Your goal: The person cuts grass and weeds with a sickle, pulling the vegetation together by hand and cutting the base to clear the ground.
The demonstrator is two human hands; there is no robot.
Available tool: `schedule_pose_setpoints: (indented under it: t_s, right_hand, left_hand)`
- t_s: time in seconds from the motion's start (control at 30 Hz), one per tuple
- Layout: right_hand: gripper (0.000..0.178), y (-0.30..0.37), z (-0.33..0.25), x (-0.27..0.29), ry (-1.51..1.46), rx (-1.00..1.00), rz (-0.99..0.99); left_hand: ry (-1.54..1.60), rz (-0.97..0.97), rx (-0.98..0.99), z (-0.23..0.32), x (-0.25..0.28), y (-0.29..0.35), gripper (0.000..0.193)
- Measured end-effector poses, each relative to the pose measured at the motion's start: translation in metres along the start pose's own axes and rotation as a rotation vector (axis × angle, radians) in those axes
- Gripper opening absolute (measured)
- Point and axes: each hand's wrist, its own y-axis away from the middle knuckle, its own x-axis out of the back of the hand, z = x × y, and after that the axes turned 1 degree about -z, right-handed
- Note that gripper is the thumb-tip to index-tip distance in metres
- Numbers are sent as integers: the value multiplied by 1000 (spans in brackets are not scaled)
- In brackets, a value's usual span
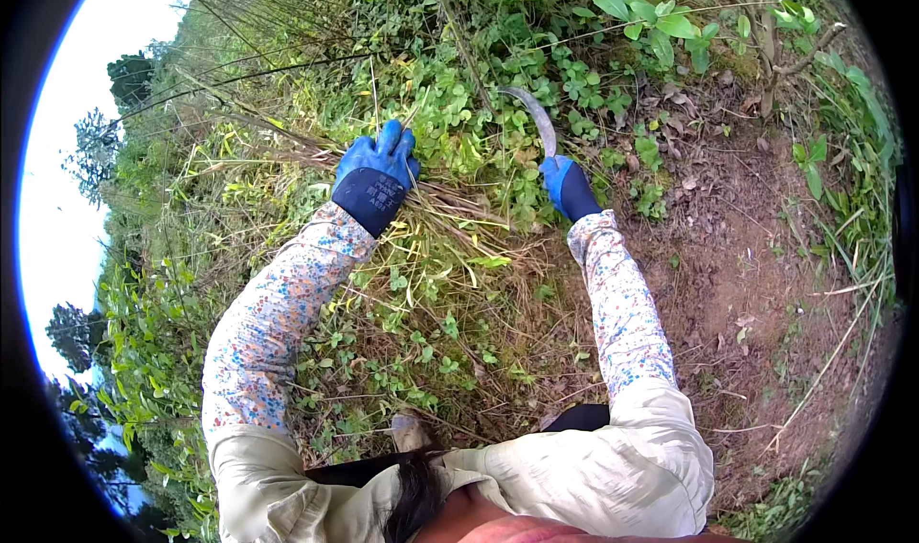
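Head view: low leafy plants (574, 88) crowd the ground ahead of both hands, and a slanting brown stem (461, 41) stands between them, its lower end near the tip of the sickle (538, 117). A forked woody stem (769, 50) rises at the upper right, well apart from the work. The left grip (375, 174), gloved in blue, looks closed on a bundle of dry stalks (455, 208) that sticks out on both sides, though its palm is hidden. The right grip (571, 189), in a matching glove, is wrapped around the sickle's handle, the curved blade pointing up and leftward over the leaves. Bare reddish soil (756, 265) spreads at the right; trees (132, 79) and bright sky (57, 189) show at the far left.
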Motion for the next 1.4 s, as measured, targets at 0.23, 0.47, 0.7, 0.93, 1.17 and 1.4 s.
schedule_pose_setpoints:
  t_s: [0.23,0.47,0.7,0.93,1.17,1.4]
  right_hand:
    - [22,-24,53,-18,596,322,-115]
    - [30,-5,107,-35,287,406,166]
    - [38,139,53,-21,-371,-374,-158]
    - [24,236,91,32,10,-156,-17]
    - [20,170,12,17,-232,-178,4]
    - [24,167,25,27,130,8,195]
  left_hand:
    - [-105,41,-177,20,-14,-66,49]
    - [294,-153,181,24,-14,-157,23]
    - [-141,-458,227,-1,-77,-77,23]
    - [51,-633,186,-25,-121,160,25]
    - [32,-767,168,-54,-126,281,26]
    - [15,-434,61,-71,-107,169,15]
